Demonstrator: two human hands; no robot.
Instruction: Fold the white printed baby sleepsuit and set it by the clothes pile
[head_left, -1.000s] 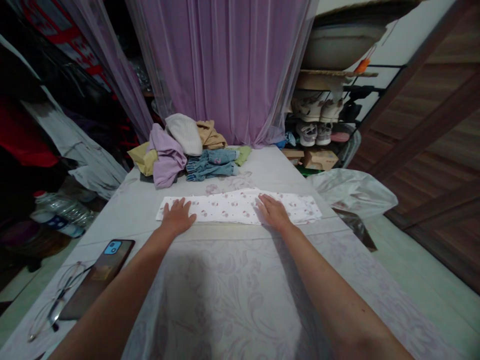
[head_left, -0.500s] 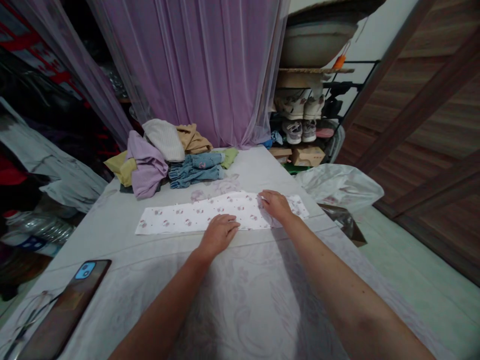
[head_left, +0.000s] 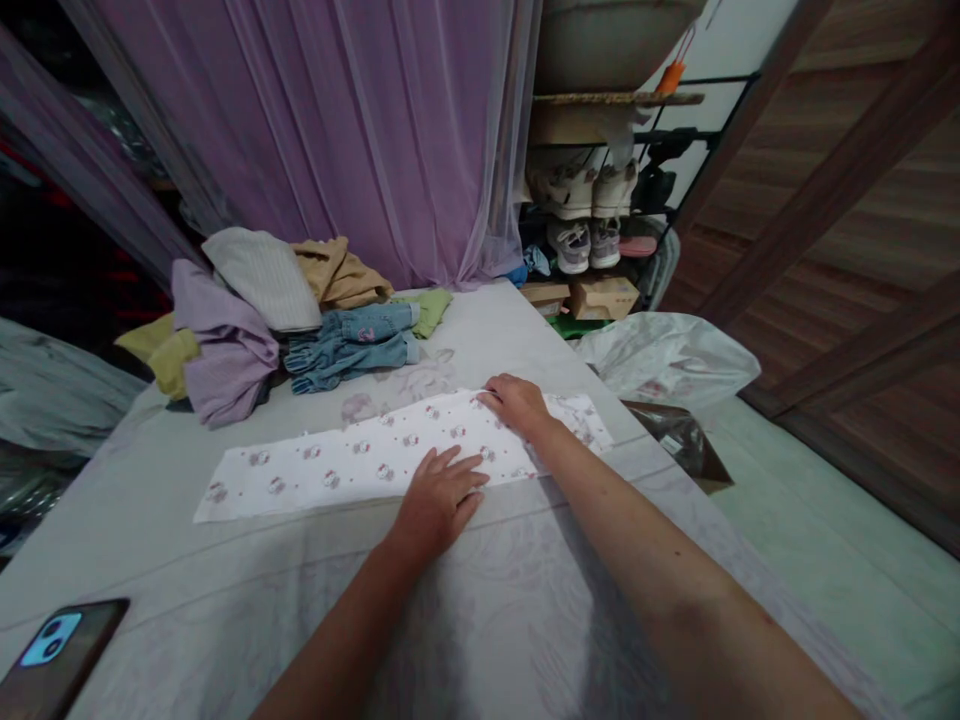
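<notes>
A long strip of white cloth (head_left: 300,465) with a small repeated cartoon print lies flat across the bed; it looks folded, though its kind does not show. My left hand (head_left: 435,500) lies palm down on its near edge, fingers spread. Up at the far edge, my right hand (head_left: 519,405) has its fingers curled together on the cloth, with thumb and fingertips at the edge. The right end of the cloth extends past my right wrist.
A clothes pile holds blue jeans (head_left: 356,342), a lilac garment (head_left: 225,350) and several others. A phone (head_left: 67,650) lies at the near left. Past the bed's right edge are a clear plastic bag (head_left: 671,360), a cardboard box (head_left: 709,460) and a shoe rack (head_left: 619,100).
The view has turned and moved closer, so the cloth looks larger and the pile lies farther left. My left fingers have spread wider. My right hand has shifted to the cloth's far edge.
</notes>
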